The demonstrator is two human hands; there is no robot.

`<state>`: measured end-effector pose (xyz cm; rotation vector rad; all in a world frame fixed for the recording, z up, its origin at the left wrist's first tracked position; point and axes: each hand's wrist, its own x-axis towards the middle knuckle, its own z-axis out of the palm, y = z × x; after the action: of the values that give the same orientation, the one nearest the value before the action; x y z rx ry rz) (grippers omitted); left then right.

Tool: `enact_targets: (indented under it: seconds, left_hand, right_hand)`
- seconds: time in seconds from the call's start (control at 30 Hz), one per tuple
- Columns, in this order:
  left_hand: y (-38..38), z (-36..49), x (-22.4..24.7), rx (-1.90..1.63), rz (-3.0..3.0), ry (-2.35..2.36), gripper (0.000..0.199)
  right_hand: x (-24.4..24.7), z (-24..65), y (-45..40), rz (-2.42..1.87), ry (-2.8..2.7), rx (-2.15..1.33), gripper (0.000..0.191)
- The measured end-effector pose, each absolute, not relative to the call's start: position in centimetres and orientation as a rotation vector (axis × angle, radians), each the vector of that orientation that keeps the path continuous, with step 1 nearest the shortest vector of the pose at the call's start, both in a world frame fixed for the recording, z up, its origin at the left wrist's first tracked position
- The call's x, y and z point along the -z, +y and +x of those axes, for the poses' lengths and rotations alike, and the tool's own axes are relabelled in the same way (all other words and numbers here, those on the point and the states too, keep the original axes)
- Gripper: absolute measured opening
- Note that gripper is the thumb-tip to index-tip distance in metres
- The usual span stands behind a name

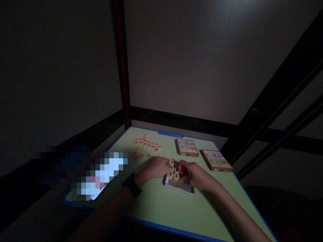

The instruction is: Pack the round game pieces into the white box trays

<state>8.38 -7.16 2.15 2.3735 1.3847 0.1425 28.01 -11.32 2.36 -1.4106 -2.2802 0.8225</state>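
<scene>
A shallow open box tray (180,186) lies on the green table, with several round wooden xiangqi pieces (170,174) with black characters grouped in its left and far part. My left hand (158,167) is closed at the tray's left edge, its fingertips curled under and hidden. From the right, my right hand (193,174) reaches over the tray, thumb and fingers bent together at the pieces in a pinch. The piece at its fingertips is mostly covered. Beyond my left hand, loose xiangqi pieces (148,144), mostly with red characters, lie scattered on the table.
Two flat printed boxes (187,147) with orange sides lie at the table's far right. A lit, pixelated screen (106,174) rests at the left edge. The green table (156,208) has a blue rim; walls stand behind it, and dark slanted bars (277,111) on the right.
</scene>
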Motion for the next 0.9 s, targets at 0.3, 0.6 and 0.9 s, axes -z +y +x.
enact_targets:
  seconds: [0.3,0.6,0.9]
  left_hand:
    - [-6.3,7.0,-3.1,-0.295,2.427,1.786,0.032]
    - [-0.4,-1.1,-6.2,-0.256,2.497,1.917,0.031]
    - [3.4,-3.4,-5.4,0.015,2.426,1.891,0.031]
  right_hand:
    - [-2.5,29.1,-11.1,-1.374,-2.283,-0.790,0.033]
    - [-2.1,29.4,-10.2,-1.380,-2.190,-0.458,0.017]
    - [-1.2,29.8,-9.7,-1.482,-2.291,-0.250,0.022]
